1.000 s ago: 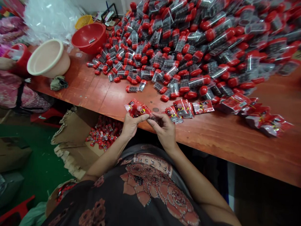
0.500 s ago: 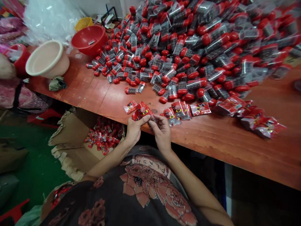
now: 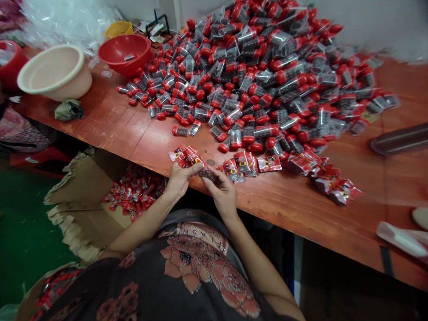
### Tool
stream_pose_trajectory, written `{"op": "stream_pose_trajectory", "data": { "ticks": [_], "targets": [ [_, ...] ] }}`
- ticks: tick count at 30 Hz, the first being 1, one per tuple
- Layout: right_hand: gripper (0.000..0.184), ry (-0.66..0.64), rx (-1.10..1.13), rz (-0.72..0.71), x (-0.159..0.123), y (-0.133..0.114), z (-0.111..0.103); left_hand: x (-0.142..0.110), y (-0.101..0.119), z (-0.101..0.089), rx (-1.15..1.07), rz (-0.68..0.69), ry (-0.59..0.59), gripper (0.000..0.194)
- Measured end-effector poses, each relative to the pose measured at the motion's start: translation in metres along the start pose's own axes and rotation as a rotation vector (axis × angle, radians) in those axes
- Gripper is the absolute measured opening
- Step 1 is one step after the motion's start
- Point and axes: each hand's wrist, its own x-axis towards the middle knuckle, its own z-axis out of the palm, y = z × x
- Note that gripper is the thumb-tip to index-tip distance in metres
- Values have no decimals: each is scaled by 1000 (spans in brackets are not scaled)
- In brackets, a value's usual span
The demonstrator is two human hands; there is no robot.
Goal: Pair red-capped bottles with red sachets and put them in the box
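At the table's near edge my left hand [image 3: 178, 178] pinches a red printed packet [image 3: 186, 157], thumb on top. My right hand [image 3: 222, 191] is closed just to its right, fingertips on a small clear tube [image 3: 207, 174] with dark contents between the two hands. A big heap of clear tubes with red caps [image 3: 259, 68] covers the red wooden table [image 3: 304, 201] behind. More red packets [image 3: 247, 162] lie in a row to the right of my hands.
A cream basin [image 3: 55, 71] and a red basin [image 3: 125, 53] stand at the back left, with clear plastic bags behind. A torn cardboard box [image 3: 93, 198] holding red packets sits on the floor under the table edge. A dark cylinder [image 3: 406, 137] lies at far right.
The view has swung right and down, so everything slid left in frame. Both hands stay together at the table edge on the packet and tube.
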Motion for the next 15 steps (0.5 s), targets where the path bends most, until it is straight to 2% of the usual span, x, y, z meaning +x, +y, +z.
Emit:
{"op": "stream_pose_trajectory", "data": {
  "ticks": [3, 6, 10, 13, 15],
  "targets": [
    [32, 30, -65, -32, -3, 2, 0, 2, 5, 4, 13, -33, -14, 43],
    [32, 63, -65, -44, -6, 3, 2, -2, 5, 8, 32, -64, -63, 37],
    [32, 94, 97, 35, -7, 2, 6, -7, -2, 9, 36, -60, -124, 27],
    [38, 136, 206, 112, -5, -1, 4, -7, -12, 7, 17, -45, -106, 26],
    [40, 155, 204, 99, -3, -3, 1, -6, -19, 5, -23, -2, -53, 25]
  ]
}}
